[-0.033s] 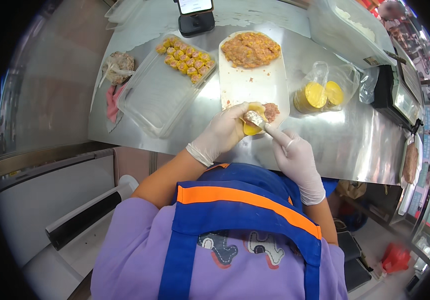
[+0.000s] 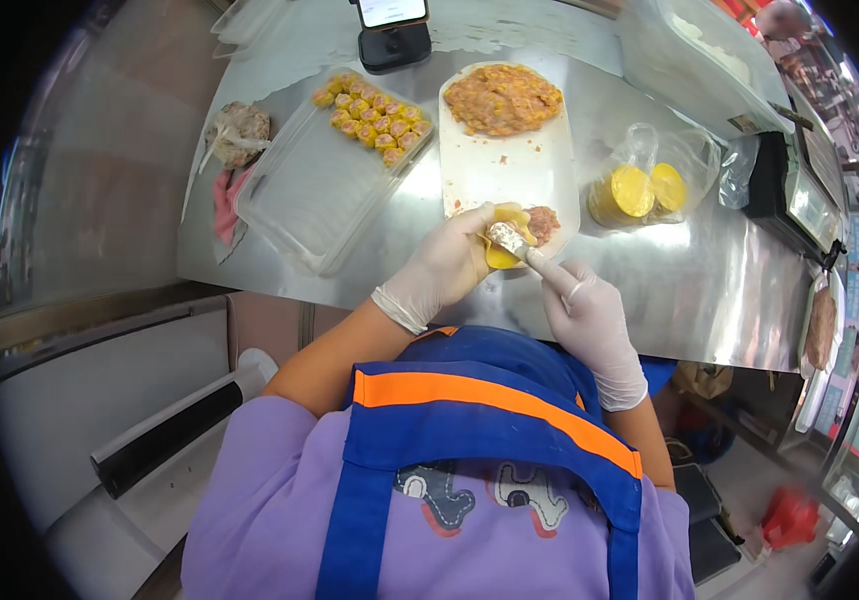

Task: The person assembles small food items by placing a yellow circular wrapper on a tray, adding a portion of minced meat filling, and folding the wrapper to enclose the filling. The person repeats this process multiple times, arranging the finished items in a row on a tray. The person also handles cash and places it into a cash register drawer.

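My left hand (image 2: 447, 262), in a thin white glove, is closed around a yellow dumpling wrapper (image 2: 501, 257) over the near end of a long white tray (image 2: 505, 178). In my right hand (image 2: 590, 318), also gloved, is a small metal spatula (image 2: 510, 240), its smeared blade pressed into the wrapper. The blade hides most of what lies in the wrapper. Beside it on the tray sits a small heap of pinkish minced filling (image 2: 544, 225). A larger mound of orange-flecked filling (image 2: 503, 98) covers the tray's far end.
Left of the tray, a clear plastic container (image 2: 310, 208) holds several yellow dumplings (image 2: 375, 117) at its far end. Stacked round yellow wrappers (image 2: 631, 190) sit in a plastic bag to the right. A weighing scale (image 2: 800, 180), a phone stand (image 2: 395, 48) and a tied bag (image 2: 238, 134) surround the work area.
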Available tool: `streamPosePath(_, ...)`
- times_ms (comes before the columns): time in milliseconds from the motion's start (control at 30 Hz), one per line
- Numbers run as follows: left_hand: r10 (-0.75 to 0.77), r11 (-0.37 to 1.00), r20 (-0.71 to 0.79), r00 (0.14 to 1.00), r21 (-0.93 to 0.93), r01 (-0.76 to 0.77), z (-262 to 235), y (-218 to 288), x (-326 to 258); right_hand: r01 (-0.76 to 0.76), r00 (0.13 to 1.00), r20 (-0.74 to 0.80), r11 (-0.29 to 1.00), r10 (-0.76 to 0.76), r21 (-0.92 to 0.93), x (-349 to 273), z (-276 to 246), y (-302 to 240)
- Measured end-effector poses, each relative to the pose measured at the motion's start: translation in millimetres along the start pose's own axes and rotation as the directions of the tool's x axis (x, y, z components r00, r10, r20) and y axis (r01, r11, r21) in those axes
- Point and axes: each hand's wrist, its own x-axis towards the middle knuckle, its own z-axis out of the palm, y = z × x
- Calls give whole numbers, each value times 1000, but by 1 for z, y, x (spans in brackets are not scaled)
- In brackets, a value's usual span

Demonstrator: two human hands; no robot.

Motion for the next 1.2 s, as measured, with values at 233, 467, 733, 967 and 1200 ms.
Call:
streamPosePath(233,63,980,-125,990,-178,-85,3,6,-8,-32,994,110,999,29,21,1,-6,-5)
streamPosePath(467,284,760,203,937,548,-349,-7,-11,-7,-131,983,119,986,143,-102,11,-14,-23)
streamPosePath(733,-16,440,20,1000,898,-11,-17,19,-24,-157,962,220,987,163,-45,9,-50,-29)
streamPosePath(967,168,49,313,935,944,-325,11,7,-9,9,933,346,957,96,-290,19,-52,-48)
streamPosePath(1200,-85,95,379,921,924,-371,16,9,1,165,864,503,924,33,-345,41,-73,-51)
